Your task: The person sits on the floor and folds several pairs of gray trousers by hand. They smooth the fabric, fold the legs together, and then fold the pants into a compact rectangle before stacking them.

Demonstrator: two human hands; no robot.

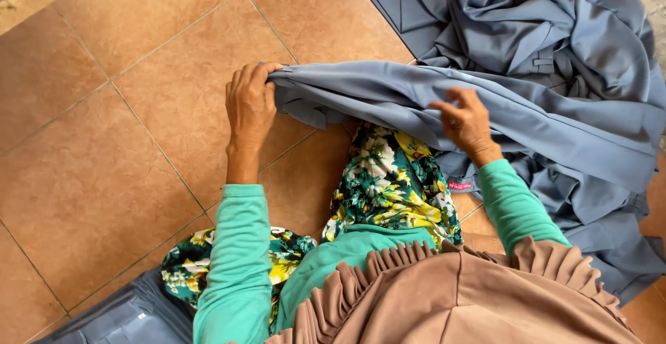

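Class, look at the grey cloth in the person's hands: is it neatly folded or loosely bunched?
Loosely bunched. The grey cloth lies in rumpled heaps on the tiled floor, and both the left hand and right hand grip one creased edge.

A large piece of plain grey-blue cloth [555, 115] fills the upper right of the frame and runs down the right edge, rumpled into deep, loose folds on the floor. From that heap a long folded edge stretches leftward across the middle of the frame as a taut, slightly sagging band, lifted clear of the floor. The band's left end is bunched into a tight gather near the centre-left, and a small pink tag shows on the cloth's lower folds, right of centre.
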